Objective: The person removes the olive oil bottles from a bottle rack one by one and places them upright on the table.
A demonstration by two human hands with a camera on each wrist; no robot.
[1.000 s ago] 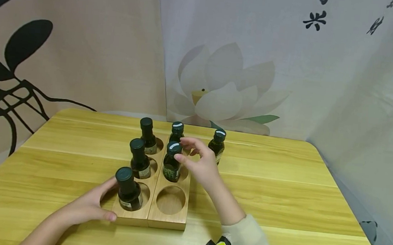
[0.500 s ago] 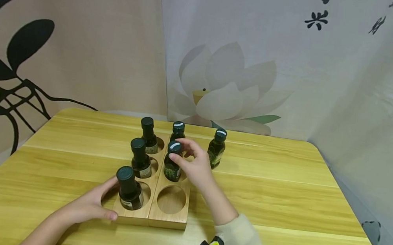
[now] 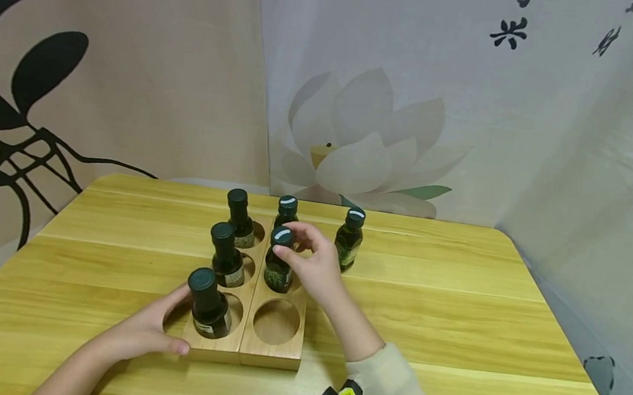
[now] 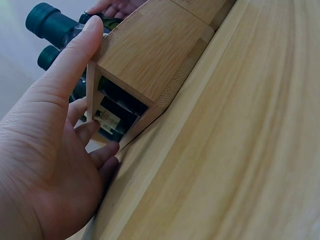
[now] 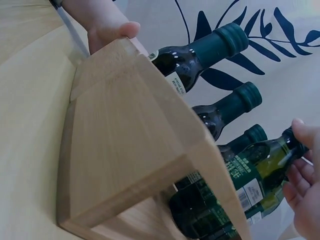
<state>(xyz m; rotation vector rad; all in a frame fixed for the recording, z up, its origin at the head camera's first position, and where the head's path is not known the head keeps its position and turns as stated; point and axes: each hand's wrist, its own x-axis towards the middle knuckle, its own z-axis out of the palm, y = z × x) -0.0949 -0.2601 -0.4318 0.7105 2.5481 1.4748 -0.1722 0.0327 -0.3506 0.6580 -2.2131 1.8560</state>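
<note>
A wooden rack (image 3: 270, 352) with two rows of round holes holds several dark bottles. My left hand (image 3: 137, 333) grips its front left corner, beside the front left bottle (image 3: 212, 318); in the left wrist view the thumb of this hand (image 4: 50, 145) lies over the wooden edge (image 4: 150, 45) and the fingers touch the open side. My right hand (image 3: 318, 267) pinches the cap of the middle bottle in the right row (image 3: 277, 273). In the right wrist view that bottle (image 5: 240, 180) stands in its hole, its cap between thumb and fingers of the hand (image 5: 305, 192).
One bottle (image 3: 349, 242) stands on the table (image 3: 453, 325) right of the rack. Behind the middle bottle is another (image 3: 286, 214) in the right row; two more (image 3: 226, 265) (image 3: 240, 222) stand in the left row. A printed curtain (image 3: 190, 83) hangs behind the table.
My right hand and sleeve have shifted slightly left, and the fingers have come closer round the middle bottle's cap. My left hand stays on the rack.
</note>
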